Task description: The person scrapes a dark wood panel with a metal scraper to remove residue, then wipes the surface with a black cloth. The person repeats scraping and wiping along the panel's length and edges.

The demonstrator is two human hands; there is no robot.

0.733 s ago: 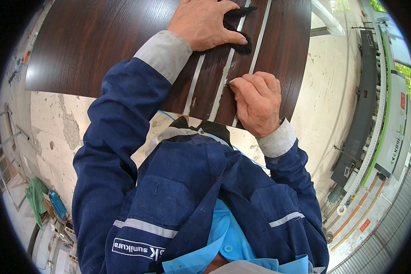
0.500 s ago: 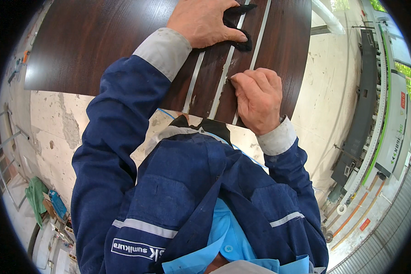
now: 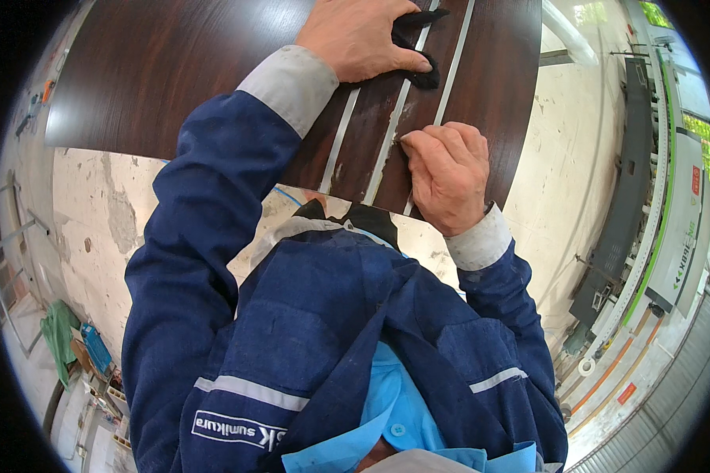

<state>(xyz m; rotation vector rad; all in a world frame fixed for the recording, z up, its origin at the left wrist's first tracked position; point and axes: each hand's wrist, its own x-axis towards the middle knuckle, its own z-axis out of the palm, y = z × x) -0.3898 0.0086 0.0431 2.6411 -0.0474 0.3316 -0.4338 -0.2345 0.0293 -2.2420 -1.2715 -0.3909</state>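
A dark brown wood-grain panel (image 3: 173,71) lies before me, crossed lengthwise by several pale, narrow strips (image 3: 386,146). My left hand (image 3: 353,39) rests on its far part, thumb and fingers closed around a bunched black cloth (image 3: 426,77) that lies over one of the strips. Nearer to me, my right hand (image 3: 451,177) is closed, its fingertips pressed down on the panel just right of the middle strip. Whatever those fingers hold, if anything, is hidden. Whitish smears and rough residue show along the middle strip, between the two hands.
The panel's near edge ends just in front of my body. Below lies a pale, stained floor (image 3: 95,229). A long machine with a grey and green side (image 3: 678,229) runs along the right. At the lower left are a green cloth (image 3: 59,335) and a blue box (image 3: 96,347).
The view has shifted very slightly. Both hands keep nearly the same place and grip on the panel, and the black cloth stays in my left hand.
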